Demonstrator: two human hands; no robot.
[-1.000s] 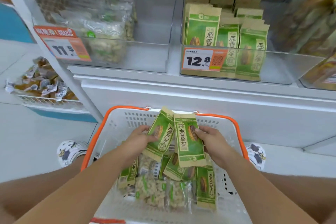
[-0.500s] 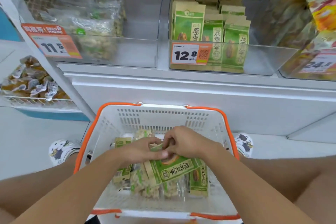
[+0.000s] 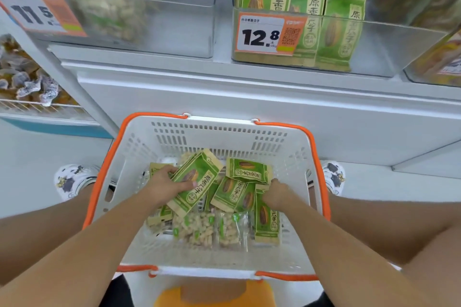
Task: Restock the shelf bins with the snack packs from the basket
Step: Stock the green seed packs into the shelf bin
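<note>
- Step in hand, as judged: gathering green seed packs out of the basket [image 3: 139, 157], which sits low in the centre of the frame, so they can go up into the matching bin.
- The left hand [image 3: 163, 185] lies over a large green pack [image 3: 197, 179] just left of centre. Its fingers [image 3: 183, 185] curl round the pack's left edge, with the thumb laid across the printed face.
- The right hand [image 3: 275, 194] reaches into the pile right of centre. Its fingers are curled down among the packs, touching a narrow green pack [image 3: 265, 219]; whether they have closed on it cannot be told.
- More green packs [image 3: 249, 171] lie loose between the hands. Two clear packs of pale snacks [image 3: 194, 228] lie below them, toward the near wall of the basket.
- Target: the clear bin [image 3: 374, 52] at upper right of the frame, marked with the 12.8 price tag [image 3: 264, 32], already holds upright packs of the same print [image 3: 343, 32]. Free room shows at its right side.
- Sort by print before lifting: the green packs belong to the upper right bin, and the clear packs probably match the bin behind the 11.5 tag [image 3: 35, 12] at upper left.
- Square the gathered packs into one stack, faces the same way, and pinch across their flat sides. They look slick and may slide apart if held by one corner.
- Lift clear of the basket's far wall before moving up.
- Set the packs upright in the bin, print forward, behind the front wall.
</note>
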